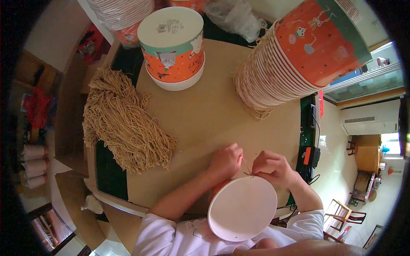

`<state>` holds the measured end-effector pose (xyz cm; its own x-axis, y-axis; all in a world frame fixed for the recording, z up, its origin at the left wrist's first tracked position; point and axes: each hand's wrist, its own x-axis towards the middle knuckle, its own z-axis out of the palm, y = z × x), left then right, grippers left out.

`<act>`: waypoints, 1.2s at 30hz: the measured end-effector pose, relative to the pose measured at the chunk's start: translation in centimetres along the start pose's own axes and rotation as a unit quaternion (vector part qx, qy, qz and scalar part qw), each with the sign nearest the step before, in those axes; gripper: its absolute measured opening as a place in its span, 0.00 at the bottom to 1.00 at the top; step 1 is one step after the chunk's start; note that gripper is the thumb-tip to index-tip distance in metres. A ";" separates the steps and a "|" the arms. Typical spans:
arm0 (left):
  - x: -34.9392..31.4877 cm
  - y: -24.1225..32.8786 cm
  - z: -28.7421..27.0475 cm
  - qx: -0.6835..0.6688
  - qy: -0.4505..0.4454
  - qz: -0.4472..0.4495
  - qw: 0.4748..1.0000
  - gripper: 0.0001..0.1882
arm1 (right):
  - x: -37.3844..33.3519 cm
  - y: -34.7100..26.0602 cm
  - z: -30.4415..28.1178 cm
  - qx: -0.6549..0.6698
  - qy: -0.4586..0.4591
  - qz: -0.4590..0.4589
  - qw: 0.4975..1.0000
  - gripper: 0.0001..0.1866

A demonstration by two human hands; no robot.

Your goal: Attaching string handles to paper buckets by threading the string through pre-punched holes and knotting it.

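Note:
A white-lined paper bucket (pixel 242 209) rests against my body, its open mouth facing up at me. My left hand (pixel 225 161) grips the far left of its rim. My right hand (pixel 273 167) sits at the rim's top right, fingers pinched on a thin tan string (pixel 247 167) that runs between both hands at the rim. The bucket's orange outside barely shows under my left hand.
A heap of tan cut strings (pixel 124 120) lies to the left on the brown cardboard tabletop (pixel 213 111). A short stack of orange printed buckets (pixel 173 42) stands at the back, and a tall leaning stack with string handles (pixel 290 59) at the right. A clear plastic bag (pixel 235 17) is behind.

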<state>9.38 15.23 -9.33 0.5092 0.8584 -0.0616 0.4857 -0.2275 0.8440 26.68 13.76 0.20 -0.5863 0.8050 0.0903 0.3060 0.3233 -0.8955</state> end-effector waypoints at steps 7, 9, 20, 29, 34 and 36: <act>-0.3 0.3 0.4 -0.008 0.006 -0.018 1.000 0.05 | -0.1 -0.1 0.1 -0.005 -0.017 0.021 1.000 0.05; -0.3 0.3 0.4 -0.022 0.017 -0.013 1.000 0.05 | -0.2 0.2 0.2 -0.006 -0.022 0.021 1.000 0.05; 0.4 0.3 -0.4 -0.051 0.113 0.013 0.992 0.04 | -0.4 -0.7 0.2 0.008 -0.032 -0.020 0.999 0.05; -0.8 2.0 -6.9 -0.161 0.137 -0.017 0.977 0.13 | -2.2 -4.2 -1.0 -0.225 -0.034 0.010 0.974 0.07; -5.4 5.2 -11.5 0.089 0.255 0.130 0.954 0.23 | -5.1 -7.3 0.0 -0.283 0.001 0.068 0.957 0.07; -8.3 5.6 -11.5 0.100 0.229 0.129 0.960 0.26 | -6.4 -7.7 0.9 -0.296 0.018 0.100 0.950 0.07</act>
<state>-0.34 12.12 2.07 0.2876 0.8633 0.4148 0.5356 -0.5040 0.6776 27.41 5.72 6.15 -0.4497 0.8926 -0.0318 0.7832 0.3769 -0.4945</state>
